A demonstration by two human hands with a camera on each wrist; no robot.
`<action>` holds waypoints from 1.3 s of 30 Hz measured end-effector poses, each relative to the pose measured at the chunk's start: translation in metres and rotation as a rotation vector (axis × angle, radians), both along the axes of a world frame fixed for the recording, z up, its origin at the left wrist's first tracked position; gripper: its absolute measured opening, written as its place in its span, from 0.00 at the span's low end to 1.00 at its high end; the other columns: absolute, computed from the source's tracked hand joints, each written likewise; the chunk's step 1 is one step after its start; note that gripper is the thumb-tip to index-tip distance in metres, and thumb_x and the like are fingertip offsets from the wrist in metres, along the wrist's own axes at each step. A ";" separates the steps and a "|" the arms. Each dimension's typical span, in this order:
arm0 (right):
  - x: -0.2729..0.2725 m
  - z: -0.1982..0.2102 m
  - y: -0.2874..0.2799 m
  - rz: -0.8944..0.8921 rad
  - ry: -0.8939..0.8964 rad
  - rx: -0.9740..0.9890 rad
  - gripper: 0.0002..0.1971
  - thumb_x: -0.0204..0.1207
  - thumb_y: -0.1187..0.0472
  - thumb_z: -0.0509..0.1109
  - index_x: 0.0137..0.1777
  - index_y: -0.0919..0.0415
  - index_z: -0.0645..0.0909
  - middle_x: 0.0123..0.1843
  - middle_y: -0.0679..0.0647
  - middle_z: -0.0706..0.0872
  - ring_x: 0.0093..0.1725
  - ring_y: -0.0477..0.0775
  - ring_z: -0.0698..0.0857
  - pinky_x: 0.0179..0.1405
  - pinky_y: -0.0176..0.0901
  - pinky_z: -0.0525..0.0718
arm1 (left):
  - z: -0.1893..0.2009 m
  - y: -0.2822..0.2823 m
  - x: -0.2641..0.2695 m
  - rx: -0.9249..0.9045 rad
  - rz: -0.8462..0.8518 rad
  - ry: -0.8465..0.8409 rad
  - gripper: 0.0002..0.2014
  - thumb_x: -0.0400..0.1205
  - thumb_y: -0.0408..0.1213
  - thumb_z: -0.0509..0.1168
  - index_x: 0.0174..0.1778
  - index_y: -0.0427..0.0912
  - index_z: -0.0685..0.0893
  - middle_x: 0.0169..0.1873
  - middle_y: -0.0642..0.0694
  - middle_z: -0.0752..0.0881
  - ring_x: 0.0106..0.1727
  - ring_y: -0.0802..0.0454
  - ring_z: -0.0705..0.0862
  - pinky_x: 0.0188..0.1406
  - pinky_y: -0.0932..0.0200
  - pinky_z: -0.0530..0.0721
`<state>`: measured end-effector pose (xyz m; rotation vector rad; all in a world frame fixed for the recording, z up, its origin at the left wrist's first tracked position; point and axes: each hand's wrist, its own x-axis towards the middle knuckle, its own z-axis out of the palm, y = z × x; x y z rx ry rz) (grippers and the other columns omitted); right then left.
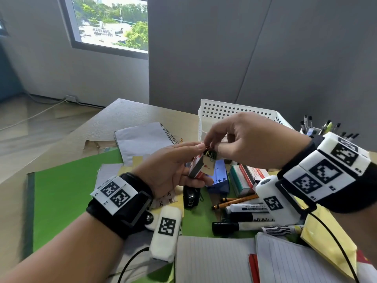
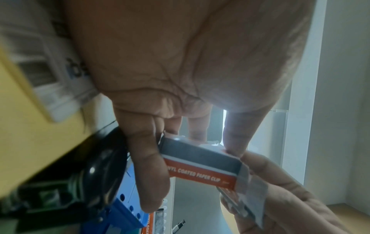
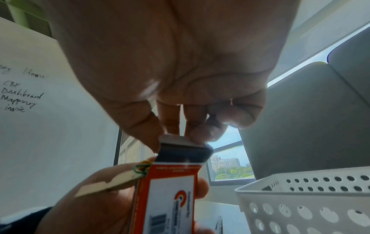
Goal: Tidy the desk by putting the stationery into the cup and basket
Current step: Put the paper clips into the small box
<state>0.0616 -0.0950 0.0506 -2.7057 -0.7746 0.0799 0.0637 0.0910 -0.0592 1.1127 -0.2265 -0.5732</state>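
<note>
Desk [image 1: 126, 111] remains cluttered: markers [image 1: 244, 209] lie loose near; my left hand [image 1: 173, 170] grips the paper-clip box [image 1: 196, 167], my right hand [image 1: 244, 137] pinches its flap; basket [image 1: 220, 111] waits beyond.

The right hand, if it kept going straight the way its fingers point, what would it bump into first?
Most likely the paper clip box. The right hand already has its fingertips at the box's open end flap, while the left hand holds the box.

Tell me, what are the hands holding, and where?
The left hand grips a small paper clip box round its body. The right hand pinches the box's open top end flap.
</note>
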 end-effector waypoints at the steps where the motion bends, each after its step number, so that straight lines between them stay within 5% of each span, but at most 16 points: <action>1: -0.001 0.002 -0.001 0.009 -0.006 -0.002 0.07 0.78 0.57 0.74 0.50 0.43 0.90 0.39 0.36 0.90 0.31 0.34 0.82 0.29 0.26 0.73 | 0.000 0.000 0.000 -0.005 -0.005 -0.004 0.24 0.80 0.47 0.71 0.70 0.40 0.85 0.62 0.30 0.86 0.54 0.26 0.90 0.41 0.54 0.94; 3: -0.003 0.004 -0.001 0.032 -0.001 -0.016 0.06 0.75 0.53 0.78 0.51 0.42 0.90 0.37 0.29 0.88 0.34 0.28 0.82 0.30 0.24 0.74 | 0.001 0.000 -0.001 -0.010 -0.010 -0.011 0.24 0.81 0.48 0.70 0.71 0.41 0.84 0.58 0.37 0.88 0.54 0.28 0.90 0.42 0.54 0.93; 6: -0.003 0.004 -0.002 0.011 0.030 -0.022 0.03 0.76 0.54 0.80 0.48 0.45 0.91 0.22 0.26 0.80 0.28 0.25 0.80 0.27 0.20 0.73 | 0.001 0.000 -0.001 -0.005 -0.018 -0.031 0.23 0.82 0.48 0.69 0.71 0.42 0.85 0.60 0.36 0.88 0.55 0.26 0.88 0.42 0.54 0.92; 11: 0.001 -0.003 -0.004 -0.054 -0.030 0.094 0.04 0.75 0.53 0.80 0.39 0.45 0.92 0.34 0.41 0.90 0.28 0.36 0.83 0.27 0.26 0.75 | -0.001 -0.001 -0.001 -0.021 -0.084 -0.055 0.25 0.82 0.44 0.69 0.75 0.41 0.81 0.70 0.28 0.83 0.52 0.30 0.91 0.45 0.53 0.93; 17: -0.006 -0.016 -0.016 -0.089 -0.142 0.299 0.02 0.75 0.51 0.80 0.46 0.43 0.91 0.41 0.31 0.89 0.40 0.35 0.85 0.36 0.26 0.79 | -0.003 0.001 0.000 -0.050 -0.090 -0.051 0.29 0.76 0.37 0.75 0.75 0.41 0.81 0.73 0.27 0.79 0.61 0.24 0.86 0.48 0.50 0.93; 19: -0.005 -0.021 -0.027 -0.140 -0.104 0.493 0.04 0.78 0.51 0.78 0.50 0.41 0.90 0.45 0.38 0.90 0.45 0.41 0.88 0.47 0.42 0.87 | -0.003 0.001 0.002 -0.081 -0.065 -0.053 0.27 0.76 0.34 0.75 0.74 0.41 0.82 0.72 0.28 0.82 0.59 0.25 0.87 0.45 0.51 0.93; 21: -0.006 -0.028 -0.036 -0.142 0.023 0.669 0.07 0.80 0.57 0.74 0.53 0.42 0.90 0.46 0.52 0.91 0.50 0.64 0.89 0.55 0.68 0.88 | -0.004 0.002 0.005 -0.126 -0.061 -0.050 0.29 0.74 0.34 0.75 0.74 0.41 0.82 0.68 0.29 0.82 0.57 0.27 0.89 0.43 0.51 0.94; 23: -0.006 -0.040 -0.041 -0.115 0.158 0.793 0.14 0.79 0.67 0.71 0.54 0.47 0.90 0.50 0.57 0.91 0.54 0.80 0.85 0.56 0.78 0.86 | -0.006 0.003 0.007 -0.167 -0.083 -0.053 0.32 0.73 0.29 0.72 0.76 0.40 0.80 0.68 0.29 0.77 0.55 0.28 0.89 0.44 0.51 0.94; 26: -0.005 -0.058 -0.040 -0.061 0.245 0.871 0.17 0.74 0.77 0.74 0.56 0.56 0.87 0.56 0.55 0.91 0.54 0.63 0.92 0.61 0.64 0.89 | -0.009 0.000 0.007 -0.158 -0.072 -0.065 0.36 0.68 0.24 0.72 0.76 0.40 0.80 0.64 0.29 0.79 0.52 0.33 0.90 0.41 0.52 0.93; 29: -0.001 -0.070 -0.036 -0.060 0.249 0.972 0.15 0.66 0.69 0.81 0.49 0.54 0.86 0.56 0.64 0.91 0.54 0.69 0.92 0.61 0.72 0.88 | -0.009 -0.002 0.006 -0.125 -0.043 -0.112 0.37 0.71 0.22 0.75 0.78 0.41 0.79 0.56 0.36 0.85 0.45 0.42 0.89 0.35 0.57 0.90; 32: 0.000 -0.076 -0.030 -0.040 0.226 1.061 0.15 0.66 0.72 0.83 0.49 0.58 0.85 0.56 0.66 0.91 0.53 0.68 0.92 0.61 0.70 0.88 | -0.007 -0.004 0.004 -0.123 -0.015 -0.115 0.29 0.74 0.31 0.79 0.73 0.44 0.84 0.53 0.40 0.88 0.43 0.47 0.89 0.33 0.59 0.89; 36: -0.004 -0.079 -0.023 -0.015 0.203 1.068 0.15 0.68 0.76 0.81 0.50 0.62 0.83 0.56 0.59 0.92 0.50 0.56 0.92 0.57 0.53 0.91 | -0.004 -0.004 0.002 -0.086 0.009 -0.102 0.23 0.71 0.49 0.84 0.60 0.46 0.90 0.49 0.42 0.89 0.44 0.47 0.88 0.33 0.58 0.88; 39: -0.006 -0.081 -0.018 -0.022 0.296 1.160 0.15 0.64 0.73 0.81 0.49 0.62 0.83 0.52 0.62 0.92 0.49 0.55 0.93 0.57 0.53 0.91 | -0.001 -0.004 0.001 -0.102 0.036 -0.056 0.19 0.74 0.45 0.80 0.57 0.42 0.87 0.41 0.44 0.89 0.42 0.48 0.90 0.37 0.54 0.90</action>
